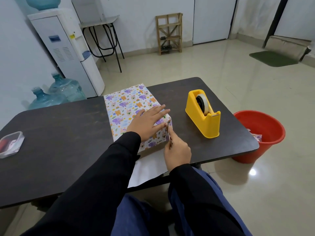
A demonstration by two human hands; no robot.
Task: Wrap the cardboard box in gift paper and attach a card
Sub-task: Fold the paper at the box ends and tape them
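A box covered in white gift paper (124, 106) printed with purple elephants and orange bears lies in the middle of the dark table (59, 133). My left hand (148, 121) lies flat on its top near the right edge, fingers straight. My right hand (178, 153) grips a pair of scissors (169, 133) whose blades point up along the box's right near corner, at the paper. A plain white flap of paper (148, 169) hangs over the table's front edge. No card is visible.
A yellow tape dispenser (202, 114) stands on the table right of the box. A clear plastic container (10, 144) sits at the table's left edge. A red bucket (259, 135) with scraps stands on the floor at the right.
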